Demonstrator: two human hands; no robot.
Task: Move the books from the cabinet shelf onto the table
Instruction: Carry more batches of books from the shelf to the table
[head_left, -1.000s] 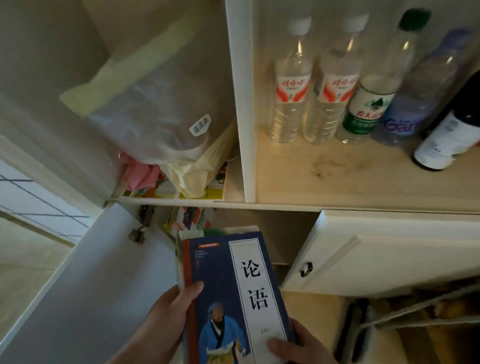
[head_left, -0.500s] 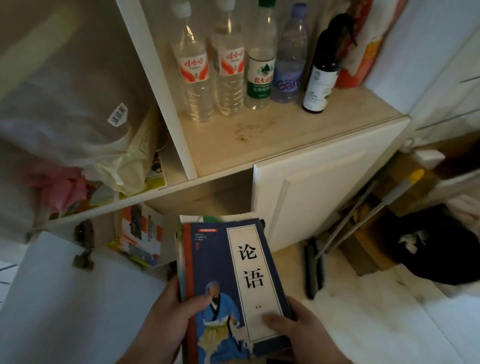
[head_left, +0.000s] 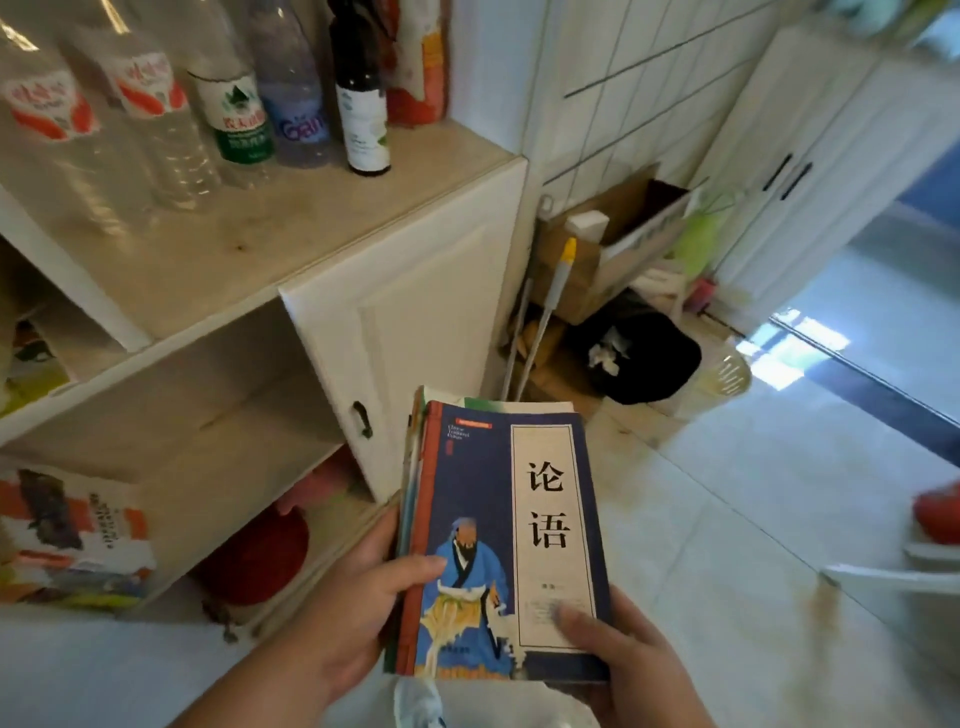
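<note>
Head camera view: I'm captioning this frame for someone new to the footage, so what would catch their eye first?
First, the stack of books at bottom centre, its blue cover showing a robed figure, held by the left hand and the right hand. Next, the row of bottles on the cabinet top at upper left, and the black bin on the floor to the right.

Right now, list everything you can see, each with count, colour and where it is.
books: small stack, blue cover on top, held in both hands
clear bottles: four, on cabinet top
dark bottle: one, right of them
cabinet door: one, cream, closed
cardboard box: one, brown, on floor by wall
black bag: one, below box
left hand: grips stack's left edge
right hand: holds lower right corner
</note>
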